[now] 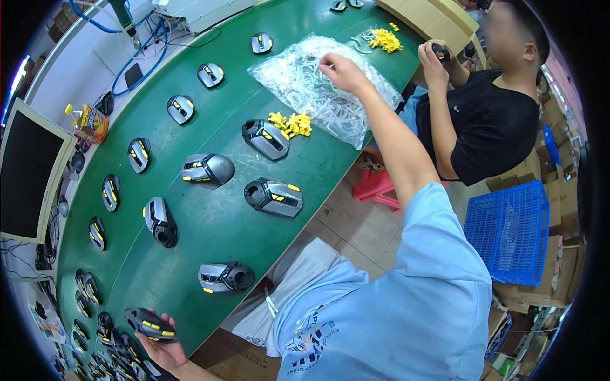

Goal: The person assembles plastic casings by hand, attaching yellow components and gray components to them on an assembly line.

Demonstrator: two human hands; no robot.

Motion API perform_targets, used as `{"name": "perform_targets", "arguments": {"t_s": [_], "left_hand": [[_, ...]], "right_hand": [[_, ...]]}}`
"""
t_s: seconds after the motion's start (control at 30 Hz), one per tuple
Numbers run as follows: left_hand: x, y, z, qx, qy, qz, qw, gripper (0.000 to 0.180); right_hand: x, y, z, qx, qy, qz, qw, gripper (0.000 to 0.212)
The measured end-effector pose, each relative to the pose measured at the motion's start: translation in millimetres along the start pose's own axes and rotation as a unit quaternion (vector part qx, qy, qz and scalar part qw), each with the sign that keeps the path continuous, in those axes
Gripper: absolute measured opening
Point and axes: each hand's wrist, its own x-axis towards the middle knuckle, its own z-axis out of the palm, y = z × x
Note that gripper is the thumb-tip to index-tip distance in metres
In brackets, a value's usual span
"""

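At the lower left, my left hand [166, 348] is closed around a black, mouse-shaped housing [151, 325] with yellow inserts along its side. My right arm stretches out to the far side, where my right hand [345, 73] is over a clear plastic bag [356, 117] full of translucent curved strips. Its fingers are bent together at the bag; what they pinch is too small to make out. A pile of small yellow pieces [295, 125] lies beside the bag. Next to it sits a grey-and-black housing [265, 139], with another housing [274, 197] nearer the table edge.
More housings stand spaced over the green table [222, 244]; several crowd its lower left end. A person in black [489, 120] sits at the right, holding a dark part. Behind me are a blue crate [508, 232] and cartons. A monitor [28, 171] stands left.
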Motion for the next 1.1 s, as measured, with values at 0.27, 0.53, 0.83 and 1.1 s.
{"name": "perform_targets", "arguments": {"t_s": [0.27,0.53,0.83,1.1], "left_hand": [[-19.0,3.5,-4.9,0.080,-0.019,-0.022,0.996,0.058],[-3.8,-25.0,77.4,0.017,-0.136,-0.135,0.981,0.044],[-22.6,-57.3,87.6,0.133,-0.087,-0.075,0.984,0.036],[-23.5,-65.8,83.1,0.152,-0.052,-0.048,0.986,0.036]], "right_hand": [[3.7,-19.1,7.1,0.090,0.011,0.095,0.991,0.031],[-79.1,-251.4,0.5,0.271,-0.069,-0.303,0.911,0.023],[-168.4,-395.0,117.9,0.285,-0.271,-0.496,0.774,0.029],[-182.1,-385.6,144.5,0.393,-0.247,-0.464,0.755,0.025]]}}
